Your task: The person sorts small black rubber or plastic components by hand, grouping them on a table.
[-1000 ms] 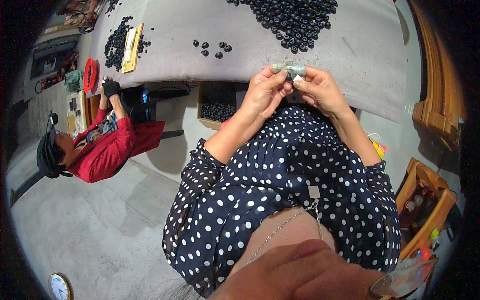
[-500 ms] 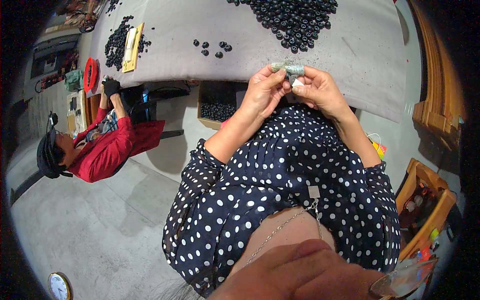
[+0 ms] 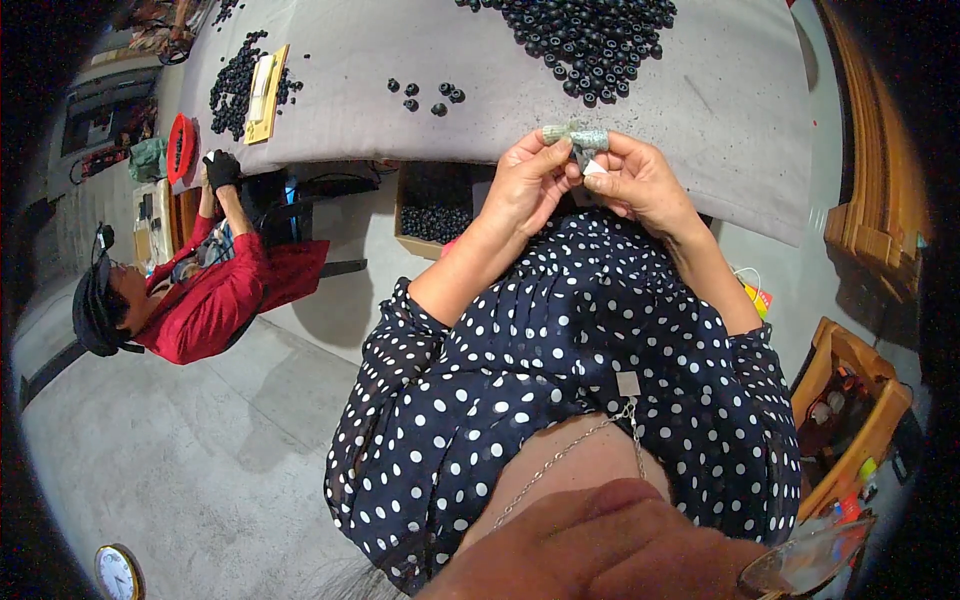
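Observation:
Both of my hands meet at the near edge of the grey cloth-covered table (image 3: 700, 120). My left hand (image 3: 530, 180) and my right hand (image 3: 635, 180) pinch the same small grey-green speckled piece (image 3: 578, 138), which has a white tip at its lower right end. It is held just above the table edge. A large heap of small black round parts (image 3: 590, 40) lies on the cloth beyond my hands. A few loose black parts (image 3: 425, 95) lie to the left of it.
An open box of black parts (image 3: 435, 215) sits under the table. A person in a red top (image 3: 200, 300) sits at the left, one gloved hand (image 3: 220, 168) up at the table edge, near another black heap (image 3: 235, 80) and a yellow board (image 3: 265, 95). Wooden crates (image 3: 850, 400) stand at the right.
My fingers have shifted slightly on the speckled piece; both hands stay at the same spot by the table edge. The person in red has not moved.

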### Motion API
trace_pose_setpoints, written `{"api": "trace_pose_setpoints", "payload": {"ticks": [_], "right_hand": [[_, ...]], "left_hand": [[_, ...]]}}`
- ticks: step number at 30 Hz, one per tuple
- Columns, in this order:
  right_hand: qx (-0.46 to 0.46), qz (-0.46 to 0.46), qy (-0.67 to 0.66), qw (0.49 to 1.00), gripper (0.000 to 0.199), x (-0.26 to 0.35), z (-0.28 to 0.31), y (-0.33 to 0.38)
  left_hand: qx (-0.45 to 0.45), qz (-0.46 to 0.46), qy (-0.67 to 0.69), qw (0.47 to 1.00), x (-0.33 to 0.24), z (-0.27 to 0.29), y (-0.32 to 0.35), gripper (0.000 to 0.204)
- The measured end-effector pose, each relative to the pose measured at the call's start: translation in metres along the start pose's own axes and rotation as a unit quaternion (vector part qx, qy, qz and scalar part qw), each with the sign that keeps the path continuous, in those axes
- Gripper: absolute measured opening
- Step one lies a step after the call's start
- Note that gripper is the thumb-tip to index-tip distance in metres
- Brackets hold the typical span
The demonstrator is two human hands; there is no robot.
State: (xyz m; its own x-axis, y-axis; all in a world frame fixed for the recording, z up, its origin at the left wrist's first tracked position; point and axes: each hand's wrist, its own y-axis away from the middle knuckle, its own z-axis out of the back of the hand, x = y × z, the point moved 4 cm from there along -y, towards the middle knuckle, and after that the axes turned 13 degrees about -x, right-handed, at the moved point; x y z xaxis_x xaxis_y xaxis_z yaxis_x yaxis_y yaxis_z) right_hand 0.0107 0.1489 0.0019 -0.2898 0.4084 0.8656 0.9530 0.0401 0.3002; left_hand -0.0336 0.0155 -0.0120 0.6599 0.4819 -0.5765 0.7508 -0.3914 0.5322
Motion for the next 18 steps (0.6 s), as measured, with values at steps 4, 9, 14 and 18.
{"api": "trace_pose_setpoints", "payload": {"ticks": [4, 9, 14, 18], "right_hand": [[-0.002, -0.005, -0.004, 1.0, 0.027, -0.0009, 0.0001, 0.0], [0.002, -0.001, -0.01, 1.0, 0.03, -0.001, 0.0006, -0.0003], [-0.005, 0.001, -0.012, 1.0, 0.032, -0.0011, 0.0001, -0.0006], [-0.015, -0.008, -0.027, 0.999, 0.032, 0.0012, -0.002, 0.0]], "left_hand": [[-0.003, 0.004, 0.001, 1.0, -0.0005, -0.001, 0.0011, 0.01], [-0.008, 0.001, -0.002, 1.0, -0.0002, -0.0008, 0.0005, 0.01], [-0.006, -0.005, -0.003, 1.0, -0.0004, -0.0009, 0.0003, 0.01], [-0.006, -0.008, -0.005, 1.0, -0.0007, -0.0014, 0.0002, 0.01]]}}
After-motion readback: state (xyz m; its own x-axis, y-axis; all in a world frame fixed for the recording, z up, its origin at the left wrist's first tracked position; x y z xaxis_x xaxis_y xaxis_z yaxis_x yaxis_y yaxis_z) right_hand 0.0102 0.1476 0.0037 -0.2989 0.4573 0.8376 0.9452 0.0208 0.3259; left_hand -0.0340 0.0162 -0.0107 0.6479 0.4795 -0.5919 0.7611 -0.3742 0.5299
